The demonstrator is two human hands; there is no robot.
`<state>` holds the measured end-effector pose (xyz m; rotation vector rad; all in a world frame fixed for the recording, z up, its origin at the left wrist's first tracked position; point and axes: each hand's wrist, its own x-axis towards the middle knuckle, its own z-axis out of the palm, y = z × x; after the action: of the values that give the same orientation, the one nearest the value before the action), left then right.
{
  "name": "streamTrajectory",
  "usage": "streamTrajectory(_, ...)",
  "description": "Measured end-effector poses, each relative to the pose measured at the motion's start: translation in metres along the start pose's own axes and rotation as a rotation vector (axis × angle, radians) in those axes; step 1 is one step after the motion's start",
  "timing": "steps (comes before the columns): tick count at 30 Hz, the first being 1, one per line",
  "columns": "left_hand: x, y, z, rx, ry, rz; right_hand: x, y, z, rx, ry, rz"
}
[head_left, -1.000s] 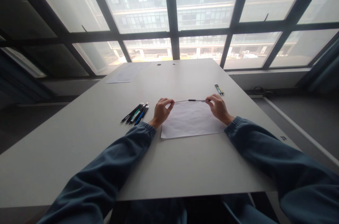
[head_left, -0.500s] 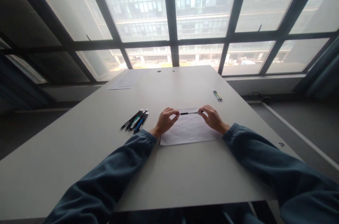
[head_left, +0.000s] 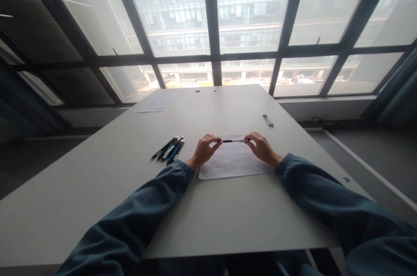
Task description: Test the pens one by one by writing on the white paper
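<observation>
A pen [head_left: 232, 141] with a black grip and a clear or silvery barrel is held level between my two hands. My left hand [head_left: 205, 150] pinches its left end between thumb and fingers. At the other end, my right hand [head_left: 261, 147] pinches the pen the same way. Beneath both hands lies a white sheet of paper [head_left: 234, 164] on the table. To the left of my left hand is a loose pile of several pens [head_left: 168, 150], mostly black, with some green and blue ones.
The white table [head_left: 114, 197] stretches away to large windows [head_left: 246, 11]. Two or so slim pens [head_left: 268, 120] lie at the right. More paper [head_left: 153, 103] rests at the far left, and a small dark item [head_left: 346, 179] sits near the right edge.
The whole view has shifted slightly, with the scene sitting a little lower. Both hands keep the same hold on the pen.
</observation>
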<state>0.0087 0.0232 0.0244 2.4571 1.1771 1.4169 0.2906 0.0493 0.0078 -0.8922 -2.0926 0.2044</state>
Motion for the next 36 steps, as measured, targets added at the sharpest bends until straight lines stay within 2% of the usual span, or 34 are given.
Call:
streamTrajectory(7,-0.001,-0.0029,0.0019,-0.05,-0.004,-0.03,-0.001,0.0001,-0.0006,-0.003,0.036,-0.04)
streamTrajectory(17,-0.0003,0.0007,-0.0002,-0.062,-0.067,-0.152,0.0011,0.0025,0.0012,0.005,0.098,-0.088)
streamTrajectory(30,-0.0003,-0.001,0.0018,-0.116,0.001,-0.189,-0.0002,0.0035,0.0027,0.051,0.085,-0.117)
streamTrajectory(36,0.0001,0.0023,-0.0011,-0.118,-0.05,-0.224,-0.0003,0.0028,0.0015,0.051,0.078,-0.131)
